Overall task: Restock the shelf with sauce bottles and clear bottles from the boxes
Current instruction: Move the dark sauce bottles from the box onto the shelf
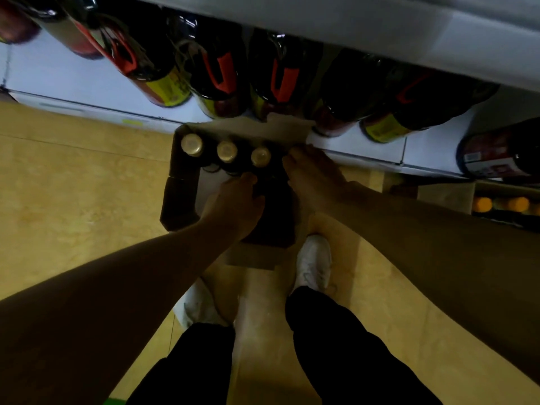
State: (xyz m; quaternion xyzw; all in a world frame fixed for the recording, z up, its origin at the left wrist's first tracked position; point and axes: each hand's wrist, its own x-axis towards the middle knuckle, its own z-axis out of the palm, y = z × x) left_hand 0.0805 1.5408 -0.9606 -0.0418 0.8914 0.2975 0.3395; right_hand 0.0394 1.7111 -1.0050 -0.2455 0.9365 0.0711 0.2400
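Both hands reach into an open box [181, 182] on the floor. The left hand [236, 206] curls below three capped bottles [226, 151]; its grasp cannot be told. The right hand [314, 173] lies flat-fingered beside them.

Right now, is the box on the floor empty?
No, three bottles with pale caps stand in a row at the far end of the box.

Tan tiled floor [73, 185] carries an open cardboard box [178, 197], where both hands reach in, and a second box [496, 200] well off to the right hand's side. White shelf [87, 83] runs just beyond the hands, dark sauce bottles [222, 80] standing in a row on it, one more bottle [502, 153] far right.
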